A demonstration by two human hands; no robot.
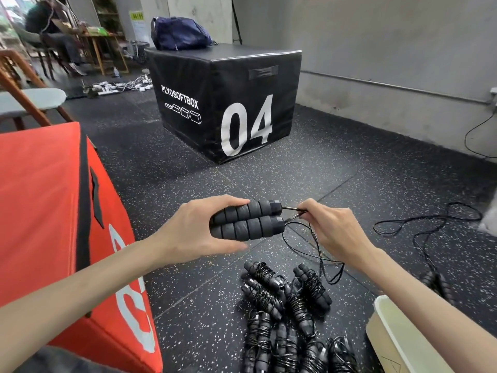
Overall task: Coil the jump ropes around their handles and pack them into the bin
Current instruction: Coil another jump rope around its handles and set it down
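Observation:
My left hand (193, 232) grips two black foam jump-rope handles (247, 223) held side by side, level, above the floor. My right hand (333, 230) pinches the thin black rope (301, 238) just where it leaves the handle ends. The rope hangs down in loose loops beneath my right hand. On the floor below lies a pile of several coiled jump ropes (285, 313), each wound round its handles. A pale bin (398, 332) shows its corner at the lower right, partly hidden by my right forearm.
A red soft box (53, 224) stands close on my left. A black plyo box marked 04 (228, 103) stands ahead with a blue bag (180, 33) on top. An uncoiled rope (430, 227) lies on the floor to the right. A person sits far back left.

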